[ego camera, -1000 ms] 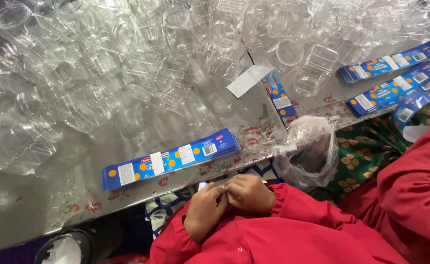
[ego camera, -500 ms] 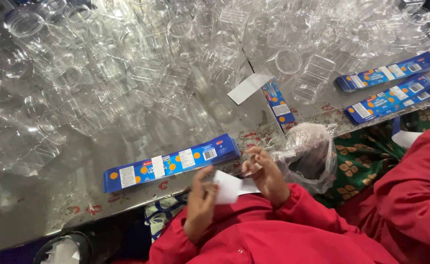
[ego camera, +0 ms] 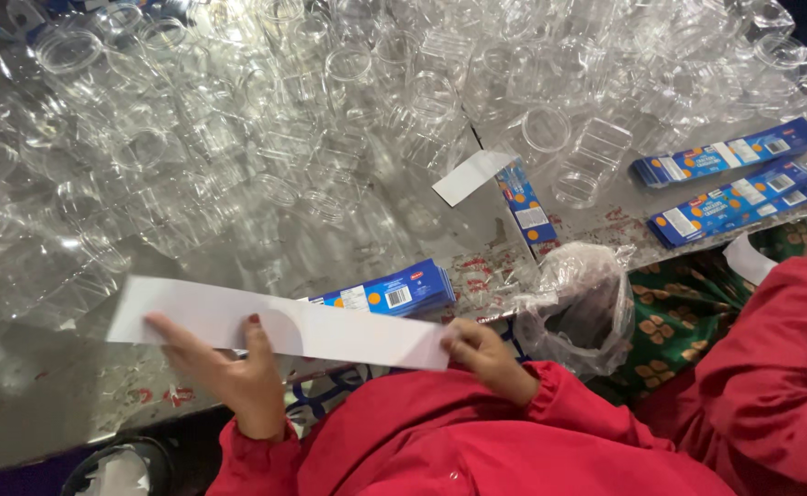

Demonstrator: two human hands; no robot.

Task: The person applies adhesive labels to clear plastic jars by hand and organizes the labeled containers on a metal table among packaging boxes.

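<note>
Stretching flat between the two hands, the long white strip [ego camera: 280,323] runs almost level across the front of the table [ego camera: 27,413], its long axis left to right, dipping slightly toward the right; the left hand [ego camera: 229,367] has it near the left end, thumb on top and fingers spread underneath, clasping the paper rather than clenching; the right hand [ego camera: 486,354] pinches the far right corner, fingers curled tight on the edge; both hands grasp the same strip, one at each end, so neither is nearer than the other; just behind the strip lies the stack of blue labels [ego camera: 394,296], touching or nearly so, closer to the right hand; the crumpled clear bag [ego camera: 578,308] sits just right of that hand; beyond, a heap of clear plastic jars [ego camera: 312,138] covers the table, well apart from both hands.
</note>
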